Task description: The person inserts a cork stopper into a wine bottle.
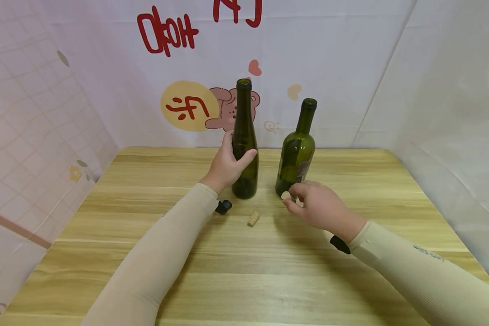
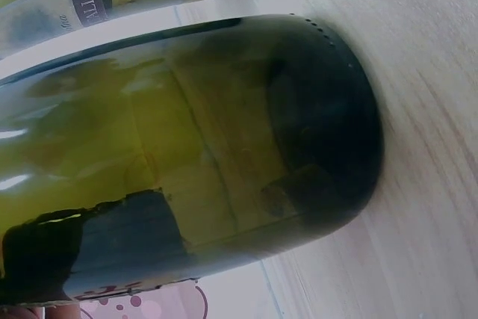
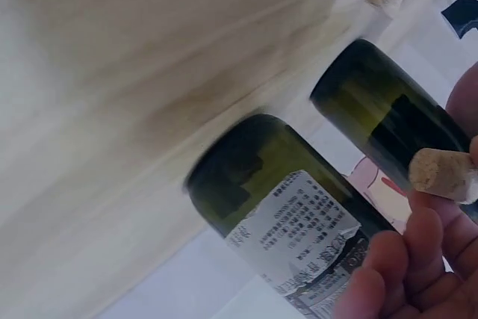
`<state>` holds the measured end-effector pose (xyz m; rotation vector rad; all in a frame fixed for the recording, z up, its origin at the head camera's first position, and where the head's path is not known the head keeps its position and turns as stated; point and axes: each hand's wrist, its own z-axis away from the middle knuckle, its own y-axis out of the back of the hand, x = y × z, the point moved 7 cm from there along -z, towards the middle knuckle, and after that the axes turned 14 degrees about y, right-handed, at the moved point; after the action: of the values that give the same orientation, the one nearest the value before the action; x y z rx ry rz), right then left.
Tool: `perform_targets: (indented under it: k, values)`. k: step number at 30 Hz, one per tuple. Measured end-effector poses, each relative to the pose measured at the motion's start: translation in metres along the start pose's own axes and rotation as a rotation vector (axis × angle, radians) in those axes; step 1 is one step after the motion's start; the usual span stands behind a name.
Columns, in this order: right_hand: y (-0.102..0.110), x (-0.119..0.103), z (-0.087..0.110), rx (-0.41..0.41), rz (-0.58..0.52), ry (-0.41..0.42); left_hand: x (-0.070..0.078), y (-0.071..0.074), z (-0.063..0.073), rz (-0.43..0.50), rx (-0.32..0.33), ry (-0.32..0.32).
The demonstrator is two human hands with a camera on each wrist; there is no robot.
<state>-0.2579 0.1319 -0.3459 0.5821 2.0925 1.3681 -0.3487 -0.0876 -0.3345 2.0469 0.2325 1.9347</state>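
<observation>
My left hand (image 1: 227,164) grips the body of a tall green wine bottle (image 1: 245,181), which stands upright with its mouth uncovered. Its lower part fills much of the left wrist view. In my right hand (image 1: 319,206) a cork (image 1: 285,195) is pinched between thumb and fingertips; the right wrist view shows this pale brown cork (image 3: 441,173) with one end free. Just behind that hand stands a second, shorter green bottle (image 1: 296,149), also uncorked, bearing a torn printed label (image 3: 299,229). Another cork (image 1: 253,218) lies on the table in front of the tall bottle.
The wooden table (image 1: 244,280) meets a white printed cloth (image 1: 338,68) behind the bottles. More cloth hangs at both sides. A black wrist device (image 1: 224,207) shows by the left wrist, and another black device (image 1: 340,244) under the right.
</observation>
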Motion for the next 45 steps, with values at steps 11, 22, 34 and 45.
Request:
perform_targets:
  k: [11,22,34,45]
  values:
    - [0.016,-0.011,-0.013,0.084,0.018,0.012,0.001,-0.001,0.001,-0.007,0.003,0.0]
    - [0.036,-0.017,-0.03,0.135,-0.03,-0.007,0.001,-0.002,-0.001,-0.006,0.009,-0.021]
    - [0.06,-0.024,-0.053,0.215,-0.077,-0.001,-0.001,-0.001,-0.002,-0.005,0.004,-0.018]
    - [0.076,-0.029,-0.064,0.309,-0.079,0.028,0.0,-0.002,-0.001,0.002,-0.004,-0.02]
